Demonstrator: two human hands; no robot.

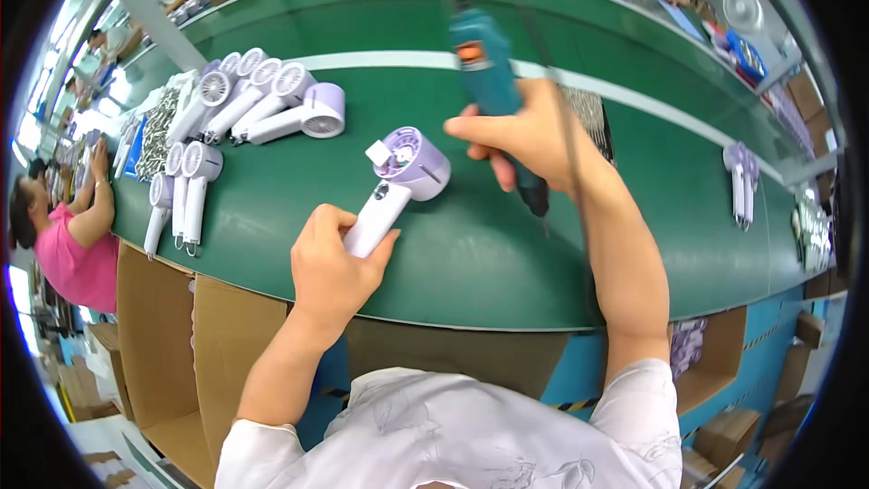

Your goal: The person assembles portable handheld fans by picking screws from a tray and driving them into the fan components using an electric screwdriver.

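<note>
A white and lilac handheld fan (424, 166) is held by its handle in my left hand (333, 258), its round head tilted up over the green work table (444, 263). The inside of the head shows, and a small white piece sits at its left rim. My right hand (541, 131) is wrapped round a teal electric screwdriver (486, 59) with an orange switch. Its thin bit points down, apart from the fan and to its right. A dark cord runs down past my right wrist.
Several handheld fans (262, 100) lie in a group at the left, with more fans (188, 177) nearer me. Beside them is a pile of small metal parts (161, 122). Two fans (742, 177) lie far right. An open cardboard box (240, 330) stands below the left edge. Other people work nearby.
</note>
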